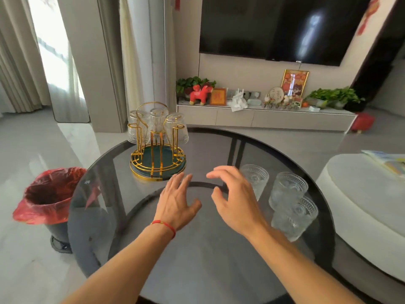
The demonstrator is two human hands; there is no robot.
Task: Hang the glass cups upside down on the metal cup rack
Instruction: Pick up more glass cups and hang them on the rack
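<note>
A gold metal cup rack with a green base stands at the far left of the round glass table. Three glass cups hang upside down on it: one on the left, one in the middle, one on the right. Three more patterned glass cups stand upright on the right of the table: one just behind my right hand, a second and a third nearer me. My left hand hovers open over the table. My right hand is open, fingers curled, holding nothing.
A bin with a red bag stands on the floor left of the table. A pale round ottoman sits at the right. Beyond the table are a low TV cabinet with ornaments and a wall-mounted TV.
</note>
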